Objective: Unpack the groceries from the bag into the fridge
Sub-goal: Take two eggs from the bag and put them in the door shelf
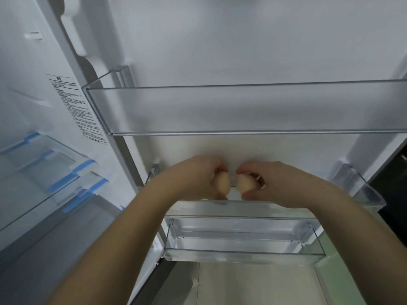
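I face the open fridge door [242,51], white inside, with clear plastic bins. My left hand [198,175] grips a pale egg [222,183], and my right hand [271,179] grips a second pale egg [244,182]. The two eggs are side by side, almost touching, just above the middle door bin [361,186]. Fingers curl over the top of each egg. The grocery bag is not in sight.
An upper door bin [242,108] spans the door above my hands. A lower door bin [242,249] sits below them. At left the fridge interior holds glass shelves [44,172] with blue tape and a label sticker [74,106]. Pale floor [253,287] shows below.
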Action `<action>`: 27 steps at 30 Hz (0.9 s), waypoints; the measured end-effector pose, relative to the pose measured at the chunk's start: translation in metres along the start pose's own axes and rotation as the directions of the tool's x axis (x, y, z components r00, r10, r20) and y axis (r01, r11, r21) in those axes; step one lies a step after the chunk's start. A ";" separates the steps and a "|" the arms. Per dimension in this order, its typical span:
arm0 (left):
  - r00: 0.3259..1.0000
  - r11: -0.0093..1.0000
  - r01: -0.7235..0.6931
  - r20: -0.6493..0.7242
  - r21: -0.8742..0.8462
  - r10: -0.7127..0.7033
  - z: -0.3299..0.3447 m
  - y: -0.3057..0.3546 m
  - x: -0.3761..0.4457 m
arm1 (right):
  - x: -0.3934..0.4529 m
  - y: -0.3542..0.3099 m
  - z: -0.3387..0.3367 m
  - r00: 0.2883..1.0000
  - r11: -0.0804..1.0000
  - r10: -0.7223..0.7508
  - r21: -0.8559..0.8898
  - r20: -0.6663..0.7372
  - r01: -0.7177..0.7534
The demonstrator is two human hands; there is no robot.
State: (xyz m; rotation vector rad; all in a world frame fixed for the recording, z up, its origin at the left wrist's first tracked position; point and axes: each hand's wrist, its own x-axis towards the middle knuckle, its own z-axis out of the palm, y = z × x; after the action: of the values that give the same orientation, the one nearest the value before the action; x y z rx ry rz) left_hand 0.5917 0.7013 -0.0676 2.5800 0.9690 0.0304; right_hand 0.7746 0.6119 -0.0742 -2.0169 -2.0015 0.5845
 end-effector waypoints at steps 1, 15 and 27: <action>1.000 1.000 0.004 0.007 0.023 -0.004 0.002 0.001 0.002 | 0.001 0.000 0.000 1.000 1.000 -0.006 -0.017 0.008 0.006; 0.996 0.993 0.078 -0.047 0.091 -0.074 0.017 0.005 0.016 | 0.014 0.005 0.006 1.000 0.999 0.016 -0.039 0.003 -0.016; 0.992 0.996 0.092 -0.089 -0.001 -0.092 0.012 0.001 0.004 | -0.004 0.003 0.007 0.990 0.992 0.112 0.069 -0.090 -0.106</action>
State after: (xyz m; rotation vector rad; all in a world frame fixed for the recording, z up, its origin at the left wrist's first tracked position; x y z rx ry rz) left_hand 0.5969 0.6987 -0.0791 2.5524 1.1199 0.1198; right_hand 0.7743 0.6069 -0.0814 -2.0851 -1.8060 0.5581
